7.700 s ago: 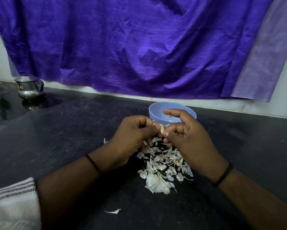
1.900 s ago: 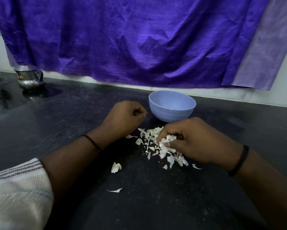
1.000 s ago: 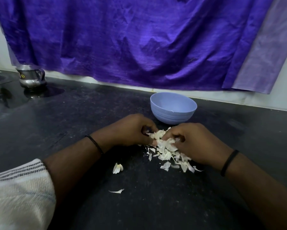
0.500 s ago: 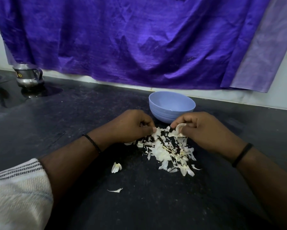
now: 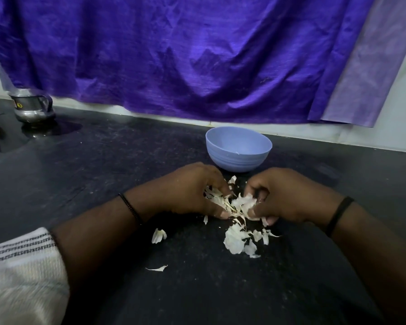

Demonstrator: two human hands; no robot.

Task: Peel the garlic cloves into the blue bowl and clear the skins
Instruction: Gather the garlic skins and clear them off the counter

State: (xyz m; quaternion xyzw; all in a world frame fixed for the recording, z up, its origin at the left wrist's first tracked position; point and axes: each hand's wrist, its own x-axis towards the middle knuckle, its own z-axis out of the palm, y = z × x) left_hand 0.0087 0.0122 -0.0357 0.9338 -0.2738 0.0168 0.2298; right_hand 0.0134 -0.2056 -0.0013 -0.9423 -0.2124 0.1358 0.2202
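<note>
Both grips are curled and bunching the same heap of papery white garlic skins (image 5: 238, 204) between them: the left hand (image 5: 187, 188) gathers flakes from one side with fingers and thumb bent round them, and the right hand (image 5: 284, 193) pinches them from the other. More loose skins lie on the dark speckled stone bench (image 5: 80, 174) just nearer the person, with two stray flakes lying further to the left. The round pale blue plastic bowl (image 5: 238, 151) stands upright just beyond the hands, a small steel jug (image 5: 32, 106) sits far off at the back left, and a purple cloth (image 5: 173, 55) hangs behind.
</note>
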